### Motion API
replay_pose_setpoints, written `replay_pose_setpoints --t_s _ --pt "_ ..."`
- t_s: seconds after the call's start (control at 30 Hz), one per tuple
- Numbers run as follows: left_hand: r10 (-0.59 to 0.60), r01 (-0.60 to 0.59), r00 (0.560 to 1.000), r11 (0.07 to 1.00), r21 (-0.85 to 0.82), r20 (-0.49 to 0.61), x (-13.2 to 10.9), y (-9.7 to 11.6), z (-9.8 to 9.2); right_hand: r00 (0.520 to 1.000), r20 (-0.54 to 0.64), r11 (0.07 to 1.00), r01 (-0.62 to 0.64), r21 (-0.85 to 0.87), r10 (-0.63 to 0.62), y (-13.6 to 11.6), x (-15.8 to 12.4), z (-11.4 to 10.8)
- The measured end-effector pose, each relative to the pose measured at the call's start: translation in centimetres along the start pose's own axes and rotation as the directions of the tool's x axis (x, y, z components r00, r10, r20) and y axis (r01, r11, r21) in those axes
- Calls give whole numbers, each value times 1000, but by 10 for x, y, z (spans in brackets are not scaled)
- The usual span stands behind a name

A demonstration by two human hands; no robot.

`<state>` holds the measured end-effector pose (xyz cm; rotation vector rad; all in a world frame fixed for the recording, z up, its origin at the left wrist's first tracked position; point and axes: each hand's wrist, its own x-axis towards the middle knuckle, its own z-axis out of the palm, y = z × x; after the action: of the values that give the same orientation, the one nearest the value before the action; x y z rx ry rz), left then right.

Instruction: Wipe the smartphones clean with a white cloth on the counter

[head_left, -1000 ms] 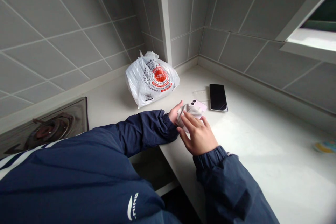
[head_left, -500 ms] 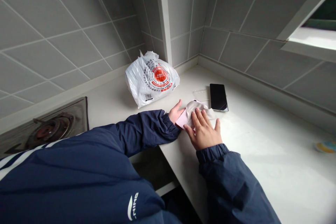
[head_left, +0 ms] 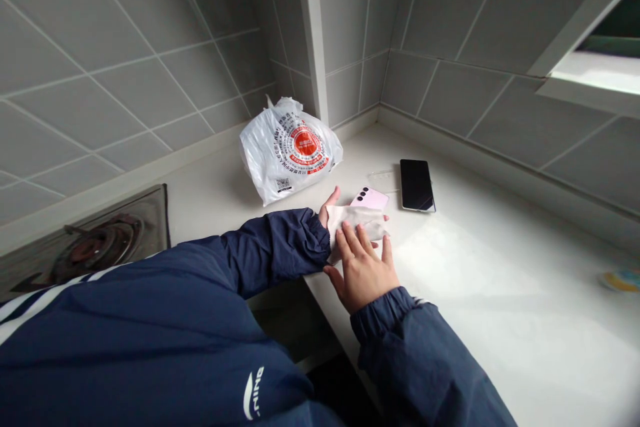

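Observation:
A pink phone lies back-up on the white counter, its camera end showing. My left hand holds the phone's near end; only its thumb and wrist show. A white wipe cloth covers the phone's lower half. My right hand lies flat on the cloth, fingers spread, pressing it on the phone.
A black phone lies face-up just right of the pink one, with a clear case beside it. A white plastic bag with red print sits in the corner. A gas hob is at the left. A window sill is upper right.
My right hand has drawn the cloth back toward me along the phone, uncovering its camera end. A second ago it was lower too, then it pushed forward.

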<state>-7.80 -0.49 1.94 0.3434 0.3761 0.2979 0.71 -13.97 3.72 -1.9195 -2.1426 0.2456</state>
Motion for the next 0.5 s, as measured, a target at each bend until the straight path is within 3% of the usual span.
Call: replay_pose_setpoints --t_s 0.17,0.3,0.4,0.5 --pt "-9 9 998 1000 5 66 4 0 -7 996 -85 1000 -8 1 8 -7 4 16" --pt "11 -10 1000 999 -36 17 8 -3 -10 985 -174 1000 -11 19 14 -1 7 24" --pt "59 -61 997 997 -47 -40 11 -4 -12 973 -217 997 -81 17 83 12 10 23" --pt "65 -65 998 997 -34 -15 12 -3 -14 961 -222 986 -166 3 162 19 10 18"
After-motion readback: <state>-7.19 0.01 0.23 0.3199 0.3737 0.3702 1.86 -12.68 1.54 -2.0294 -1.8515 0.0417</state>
